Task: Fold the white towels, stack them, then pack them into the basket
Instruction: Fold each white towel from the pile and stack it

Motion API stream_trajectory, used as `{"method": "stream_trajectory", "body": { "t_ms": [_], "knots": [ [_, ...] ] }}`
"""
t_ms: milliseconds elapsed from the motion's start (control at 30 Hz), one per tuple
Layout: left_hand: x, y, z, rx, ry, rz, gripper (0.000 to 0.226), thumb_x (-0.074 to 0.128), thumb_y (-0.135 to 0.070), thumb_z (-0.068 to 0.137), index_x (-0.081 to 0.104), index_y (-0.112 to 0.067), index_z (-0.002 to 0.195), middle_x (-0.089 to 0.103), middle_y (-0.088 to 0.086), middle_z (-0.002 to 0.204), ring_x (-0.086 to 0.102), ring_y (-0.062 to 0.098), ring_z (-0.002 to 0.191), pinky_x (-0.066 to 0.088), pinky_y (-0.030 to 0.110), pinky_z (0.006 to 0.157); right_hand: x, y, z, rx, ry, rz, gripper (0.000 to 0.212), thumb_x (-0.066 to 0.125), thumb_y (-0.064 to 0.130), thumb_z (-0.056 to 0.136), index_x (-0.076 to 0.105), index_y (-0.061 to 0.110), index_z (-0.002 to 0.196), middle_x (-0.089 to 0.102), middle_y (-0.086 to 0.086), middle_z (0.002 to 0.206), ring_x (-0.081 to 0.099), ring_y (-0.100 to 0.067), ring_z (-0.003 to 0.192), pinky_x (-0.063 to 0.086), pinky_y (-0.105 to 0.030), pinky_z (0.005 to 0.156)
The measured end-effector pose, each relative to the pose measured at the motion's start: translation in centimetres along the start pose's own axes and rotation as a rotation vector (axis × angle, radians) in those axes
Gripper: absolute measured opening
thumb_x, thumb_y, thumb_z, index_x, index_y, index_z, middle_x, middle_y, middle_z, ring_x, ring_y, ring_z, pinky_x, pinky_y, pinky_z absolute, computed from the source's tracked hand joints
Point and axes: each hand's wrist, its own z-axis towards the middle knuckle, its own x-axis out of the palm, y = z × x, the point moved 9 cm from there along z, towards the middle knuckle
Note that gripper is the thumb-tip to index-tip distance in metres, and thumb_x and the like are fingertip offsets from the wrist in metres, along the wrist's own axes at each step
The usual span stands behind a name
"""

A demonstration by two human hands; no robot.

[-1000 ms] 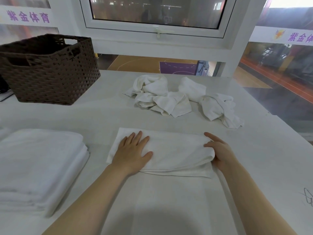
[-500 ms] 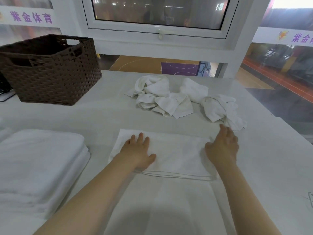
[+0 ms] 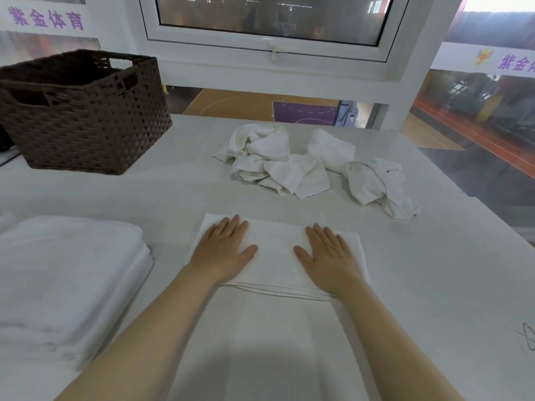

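White cloth-covered table [image 3: 419, 270] is carrying everything, so it is going first; a brown woven basket [image 3: 86, 120] is sitting at its far left corner, well apart from the hands, its inside not showing from here. A stack of folded towels [image 3: 66, 273] is lying at the near left, several layers deep, edges roughly aligned. A heap of unfolded towels [image 3: 289, 166] is waiting at the far middle, crumpled and overlapping, count unclear. The folded towel [image 3: 275, 256] in hand is lying flat at centre, just in front of the person.

Left hand [image 3: 223, 250] is resting palm-down on the towel's left half, fingers straight and together, gripping nothing; right hand [image 3: 330, 256] is doing the same on the right half, fingers slightly spread.

Judging the step as pressing the fold flat before moving it to the stack; doing it well is probably meaning sweeping outward from the middle to push air and creases to the edges; checking the near edge, where layers are showing slightly offset, and squaring them; lifting from beneath with both hands so the fold is not slipping open.
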Motion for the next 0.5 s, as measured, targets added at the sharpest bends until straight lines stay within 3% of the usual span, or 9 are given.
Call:
{"method": "stream_trajectory", "body": {
  "t_ms": [200,500],
  "knots": [
    [0.0,4.0,-0.6,-0.066,0.032,-0.058,0.07,0.022,-0.056,0.101,0.0,-0.022,0.158,-0.009,-0.007,0.165,-0.006,0.009,0.151,0.0,0.035,0.123,-0.6,-7.1,-1.3,0.184,-0.002,0.071,0.076,0.02,0.065,0.097,0.005,0.024,0.158,-0.001,0.006,0.166,0.001,-0.016,0.152,0.002,-0.037,0.123],
    [0.6,3.3,-4.0,-0.044,0.02,-0.07,0.065,0.019,-0.049,0.104,-0.003,-0.021,0.158,-0.012,-0.004,0.164,-0.01,0.011,0.151,-0.001,0.034,0.123,-0.3,-7.7,-5.2,0.183,0.0,0.097,0.072,0.019,0.062,0.099,0.0,0.026,0.158,-0.001,0.005,0.166,-0.002,-0.012,0.152,-0.002,-0.035,0.123]
  ]
}}
